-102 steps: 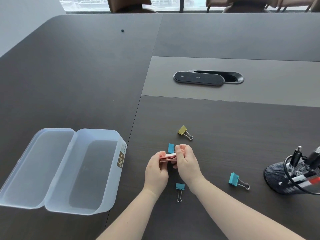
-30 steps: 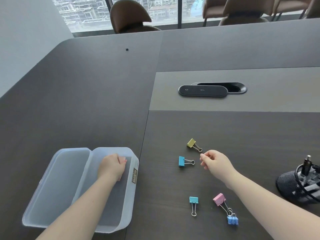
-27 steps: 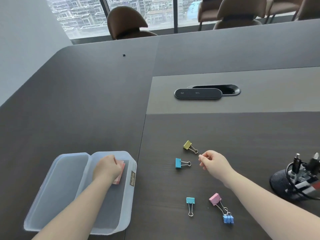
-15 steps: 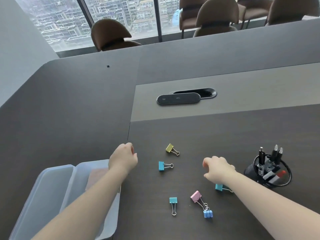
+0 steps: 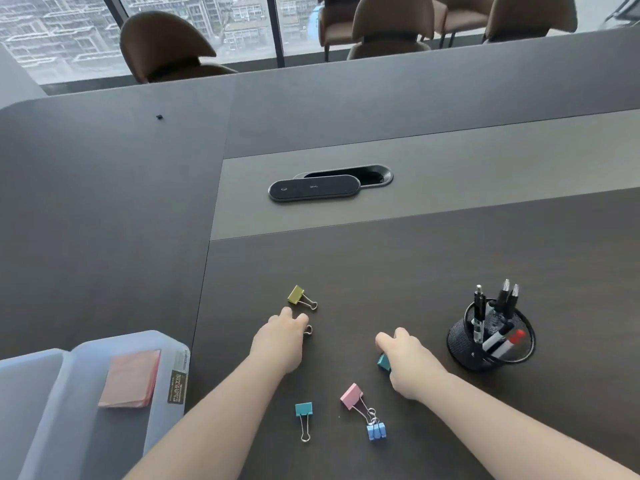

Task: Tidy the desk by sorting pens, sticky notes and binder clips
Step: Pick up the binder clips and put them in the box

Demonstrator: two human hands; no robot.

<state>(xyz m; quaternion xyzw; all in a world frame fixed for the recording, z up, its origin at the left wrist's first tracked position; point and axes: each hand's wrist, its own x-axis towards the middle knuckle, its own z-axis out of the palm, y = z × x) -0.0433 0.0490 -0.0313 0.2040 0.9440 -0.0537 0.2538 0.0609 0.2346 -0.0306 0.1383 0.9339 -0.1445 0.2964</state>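
My left hand (image 5: 280, 341) is closed over a blue binder clip; only the clip's wire handle (image 5: 308, 329) shows past the fingertips. My right hand (image 5: 406, 356) is curled down on a teal binder clip (image 5: 383, 362), whose body peeks out by the thumb. A yellow binder clip (image 5: 296, 294) lies just beyond my left hand. Nearer me lie another teal clip (image 5: 303, 409), a pink clip (image 5: 351, 395) and a light blue clip (image 5: 376, 431), the last two with handles touching. A pink sticky note pad (image 5: 130, 379) lies in the clear plastic box (image 5: 177, 345).
A black mesh pen holder (image 5: 491, 351) with several pens and markers stands right of my right hand. A black oval cable cover (image 5: 314, 188) sits in the grey strip farther back. Brown chairs (image 5: 166, 46) stand beyond the table's far edge.
My left hand left the sticky notes in the box and moved right onto the blue clip. My right hand moved down and right onto the teal clip. The view tilted up.
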